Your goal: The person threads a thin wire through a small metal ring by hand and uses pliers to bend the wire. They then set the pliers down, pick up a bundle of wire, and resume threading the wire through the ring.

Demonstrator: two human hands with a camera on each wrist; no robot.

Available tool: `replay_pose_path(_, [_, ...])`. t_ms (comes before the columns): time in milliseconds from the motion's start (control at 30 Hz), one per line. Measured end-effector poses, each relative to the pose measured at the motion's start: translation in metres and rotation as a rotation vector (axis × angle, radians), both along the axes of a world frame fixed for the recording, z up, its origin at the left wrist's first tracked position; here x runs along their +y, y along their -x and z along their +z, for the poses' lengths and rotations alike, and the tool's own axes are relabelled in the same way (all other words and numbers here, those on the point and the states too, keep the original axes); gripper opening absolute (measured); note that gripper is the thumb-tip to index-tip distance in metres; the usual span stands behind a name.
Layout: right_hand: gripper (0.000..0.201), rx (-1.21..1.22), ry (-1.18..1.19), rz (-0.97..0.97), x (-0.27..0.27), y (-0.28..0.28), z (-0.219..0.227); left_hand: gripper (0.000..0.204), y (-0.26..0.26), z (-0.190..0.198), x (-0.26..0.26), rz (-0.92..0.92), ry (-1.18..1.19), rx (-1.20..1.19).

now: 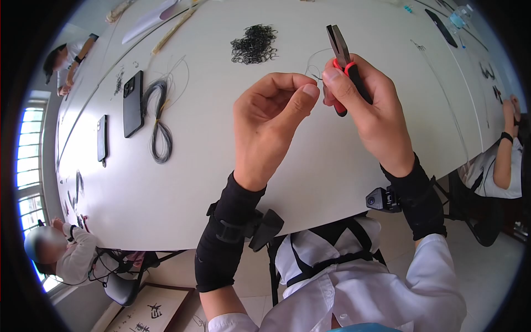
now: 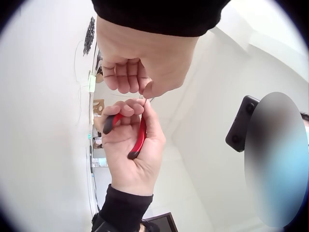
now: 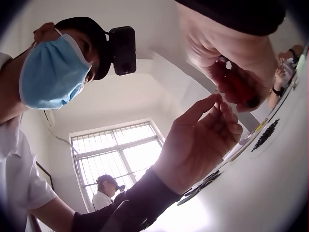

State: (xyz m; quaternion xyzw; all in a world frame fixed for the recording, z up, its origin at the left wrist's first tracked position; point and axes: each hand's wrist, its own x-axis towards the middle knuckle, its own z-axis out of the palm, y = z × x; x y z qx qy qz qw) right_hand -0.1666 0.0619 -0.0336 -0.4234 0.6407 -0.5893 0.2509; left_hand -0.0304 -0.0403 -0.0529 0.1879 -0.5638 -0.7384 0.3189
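Observation:
My left hand [image 1: 265,119] pinches a thin wire [image 1: 317,77] between thumb and index finger, its other fingers curled in. Close beside it, my right hand [image 1: 379,108] grips pliers [image 1: 341,50] with red and black handles, the nose pointing away from me. The right thumb and index finger meet at the wire, fingertips right by the left ones. In the left wrist view, the handles [image 2: 139,142] show against the right palm. A fine strand loops up behind the fingers toward the pliers. Beyond the hands lies a heap of small black wire pieces [image 1: 254,44].
A bundled coil of wire [image 1: 160,124] lies left on the white table [image 1: 193,193], beside a black phone [image 1: 133,105] and a second phone [image 1: 102,138]. Loose strands stretch along the right. A bottle [image 1: 459,17] stands at far right. Other people sit around the table.

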Motion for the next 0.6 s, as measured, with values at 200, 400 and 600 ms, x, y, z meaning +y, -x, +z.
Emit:
replay_pose_path(200, [0.02,0.153,0.109,-0.019,-0.004,-0.005,-0.005,0.016,0.0,-0.003,-0.002,-0.014,-0.002,0.044])
replay_pose_path(400, [0.017,0.243,0.074,-0.043,-0.001,-0.008,0.001,0.015,0.001,-0.006,-0.004,-0.019,-0.031,0.089])
replay_pose_path(600, [0.014,0.373,0.123,-0.048,-0.002,-0.009,-0.001,0.015,0.002,-0.006,-0.004,-0.01,-0.086,0.122])
